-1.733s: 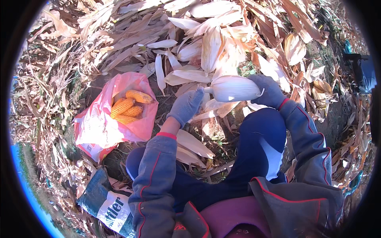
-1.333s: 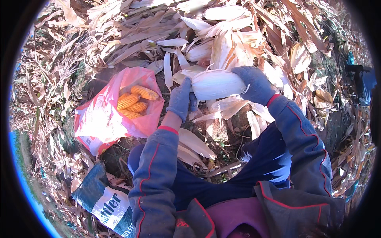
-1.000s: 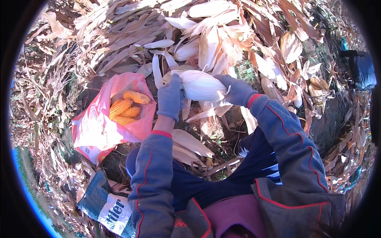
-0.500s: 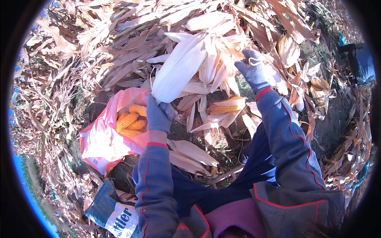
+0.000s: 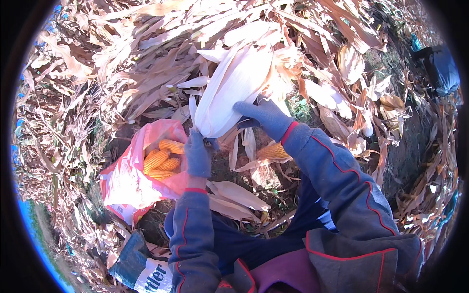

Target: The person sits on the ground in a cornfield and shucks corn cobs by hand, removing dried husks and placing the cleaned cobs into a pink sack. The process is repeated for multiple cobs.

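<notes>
A large ear of corn in its pale husk (image 5: 232, 90) is held up at a slant in front of me. My gloved left hand (image 5: 199, 155) is closed round its lower end. My gloved right hand (image 5: 267, 117) is closed against the husk's right side, with the thumb and fingertips at its edge; part of the fingers is hidden. Left of my left hand, a pink and white plastic sack (image 5: 132, 168) gapes, and several bare yellow cobs (image 5: 161, 161) show inside it. Another yellow cob (image 5: 273, 151) lies on the ground below my right hand, partly in husk and partly covered by the sleeve.
Dry husks and stalks (image 5: 161, 73) are heaped beyond my hands. A loose husk (image 5: 239, 195) lies close in front of my legs. At the lower left is a dark and white printed bag (image 5: 141, 268). A dark blue bundle (image 5: 442, 71) sits at the far right.
My right hand has come left and nearer, from the loose husks on the right onto the side of the held ear. My left hand keeps its grip and has shifted slightly.
</notes>
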A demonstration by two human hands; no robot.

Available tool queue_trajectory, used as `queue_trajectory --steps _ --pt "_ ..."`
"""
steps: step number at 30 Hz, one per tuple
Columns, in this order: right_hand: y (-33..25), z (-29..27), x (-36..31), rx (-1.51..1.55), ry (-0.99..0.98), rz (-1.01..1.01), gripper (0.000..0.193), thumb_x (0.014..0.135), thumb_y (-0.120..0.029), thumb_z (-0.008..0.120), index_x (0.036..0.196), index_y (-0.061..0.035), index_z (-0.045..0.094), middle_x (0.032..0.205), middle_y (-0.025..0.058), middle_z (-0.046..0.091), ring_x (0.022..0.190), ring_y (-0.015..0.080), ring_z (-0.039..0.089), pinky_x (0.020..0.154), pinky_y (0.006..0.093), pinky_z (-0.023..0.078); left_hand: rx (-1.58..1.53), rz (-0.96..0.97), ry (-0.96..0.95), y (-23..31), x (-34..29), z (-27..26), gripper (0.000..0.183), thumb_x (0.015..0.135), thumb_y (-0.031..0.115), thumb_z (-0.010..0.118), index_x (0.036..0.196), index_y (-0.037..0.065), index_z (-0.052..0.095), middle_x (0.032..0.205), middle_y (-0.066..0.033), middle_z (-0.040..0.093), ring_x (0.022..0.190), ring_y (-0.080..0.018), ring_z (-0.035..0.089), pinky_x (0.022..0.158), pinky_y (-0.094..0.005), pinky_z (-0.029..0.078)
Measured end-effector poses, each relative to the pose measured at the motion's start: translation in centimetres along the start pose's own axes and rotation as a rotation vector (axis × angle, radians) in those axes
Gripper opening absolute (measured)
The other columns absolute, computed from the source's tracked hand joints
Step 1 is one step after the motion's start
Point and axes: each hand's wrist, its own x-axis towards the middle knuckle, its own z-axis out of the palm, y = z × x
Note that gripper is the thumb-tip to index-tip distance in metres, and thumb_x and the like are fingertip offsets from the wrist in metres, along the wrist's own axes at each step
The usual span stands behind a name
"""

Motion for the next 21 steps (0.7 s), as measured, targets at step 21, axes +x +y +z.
queue_trajectory --steps 21 --pt "2.9 -0.3 2.2 -0.495 -0.035 -0.110 0.049 0.075 -0.015 0.069 0.116 0.0026 0.049 0.097 0.0121 0.062 0.085 0.0154 0.060 0.075 0.0273 0.049 0.367 0.214 0.084 1.1 0.1 0.8 0.029 0.080 0.019 0.064 0.100 -0.001 0.057 0.083 -0.0063 0.062 0.073 -0.0122 0.056 0.066 -0.0277 0.046"
